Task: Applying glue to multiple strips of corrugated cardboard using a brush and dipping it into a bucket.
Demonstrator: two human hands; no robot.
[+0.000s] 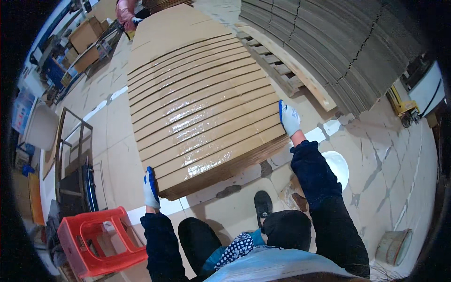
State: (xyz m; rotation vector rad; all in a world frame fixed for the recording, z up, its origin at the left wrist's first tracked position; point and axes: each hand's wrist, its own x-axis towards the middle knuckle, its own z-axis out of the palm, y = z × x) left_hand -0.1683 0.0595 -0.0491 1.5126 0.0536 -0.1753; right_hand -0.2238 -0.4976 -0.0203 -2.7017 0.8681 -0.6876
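While glossy, overlapping cardboard sheets (206,117) stretch away through the middle of the head view, the gloved left hand (151,189) touches their near left corner and the gloved right hand (290,118) their right edge; whether either grips, I cannot tell. A red stool (70,244) stands near left.

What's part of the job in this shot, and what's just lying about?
In the job:
overlapping cardboard sheets, shiny on top
gloved left hand and right hand, at the sheets' opposite sides

Apparently lying about:
red stool
yellow wheeled equipment
grey stacked sheets on wooden pallet (link unclear)
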